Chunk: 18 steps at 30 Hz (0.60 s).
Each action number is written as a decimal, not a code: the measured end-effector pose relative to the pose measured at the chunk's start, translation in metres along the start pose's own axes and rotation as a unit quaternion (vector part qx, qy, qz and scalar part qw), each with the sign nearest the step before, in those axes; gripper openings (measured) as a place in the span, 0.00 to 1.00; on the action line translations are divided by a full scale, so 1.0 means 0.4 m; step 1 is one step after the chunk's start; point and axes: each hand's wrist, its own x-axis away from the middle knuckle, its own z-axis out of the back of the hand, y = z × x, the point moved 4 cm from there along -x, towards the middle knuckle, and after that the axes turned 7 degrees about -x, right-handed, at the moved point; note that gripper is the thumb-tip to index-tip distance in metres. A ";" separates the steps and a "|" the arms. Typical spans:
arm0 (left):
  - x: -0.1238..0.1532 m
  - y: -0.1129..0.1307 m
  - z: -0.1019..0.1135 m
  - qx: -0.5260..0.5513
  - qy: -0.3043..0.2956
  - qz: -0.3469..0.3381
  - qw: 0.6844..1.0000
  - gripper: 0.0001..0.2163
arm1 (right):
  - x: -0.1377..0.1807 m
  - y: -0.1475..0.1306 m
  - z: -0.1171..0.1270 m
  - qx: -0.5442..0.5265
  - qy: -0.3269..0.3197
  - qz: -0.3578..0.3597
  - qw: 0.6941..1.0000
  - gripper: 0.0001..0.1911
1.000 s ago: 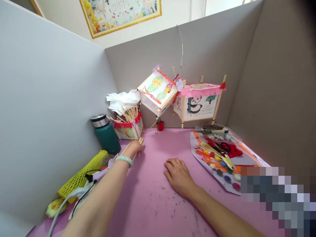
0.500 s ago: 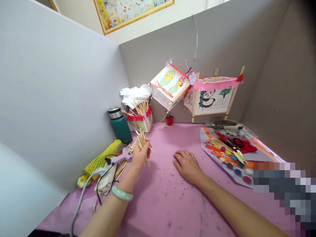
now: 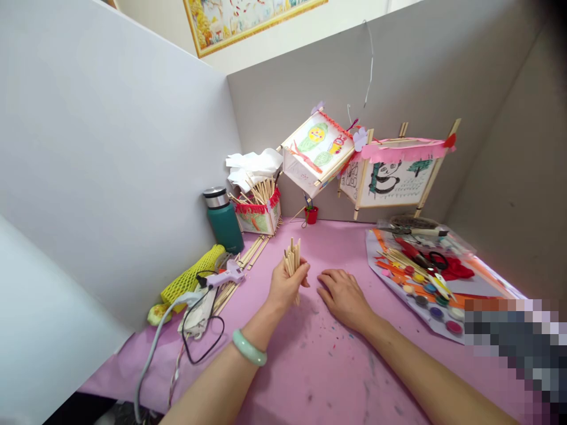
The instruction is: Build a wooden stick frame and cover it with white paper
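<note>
In the head view, the left hand [image 3: 287, 287] closes firmly around a small bundle of wooden sticks [image 3: 292, 258], which stand nearly upright above the fingers, their ends close together. The right hand [image 3: 343, 299] lies open on the pink table [image 3: 310, 378], just beside it, gripping nothing. A glue gun [image 3: 221, 277] lies near the left hand.

One left hand [image 3: 287, 286], one right hand [image 3: 343, 298], two hanging paper lanterns [image 3: 316, 153], one green flask [image 3: 224, 227].
</note>
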 end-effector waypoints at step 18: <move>-0.007 -0.020 -0.074 0.018 -0.029 0.022 0.999 0.18 | -0.028 -0.024 0.129 -0.247 0.161 0.013 0.955 0.17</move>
